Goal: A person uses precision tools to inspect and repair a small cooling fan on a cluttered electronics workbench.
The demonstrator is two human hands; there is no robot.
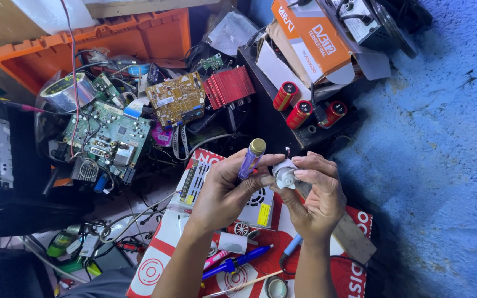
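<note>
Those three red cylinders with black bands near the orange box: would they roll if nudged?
Probably. The three red cylinders with black bands look round and smooth, and lie on their sides on the dark surface, so a push may roll them. They look stiff. A black cable between them might check that.

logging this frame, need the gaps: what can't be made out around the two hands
- Head view: small grey motor is mostly wrapped by the right hand; its far side is hidden.
- Purple tube: lower end is hidden inside the left hand.
- Blue pen: partly covered by the left forearm.
- Tape roll: cut off by the bottom edge.
</note>
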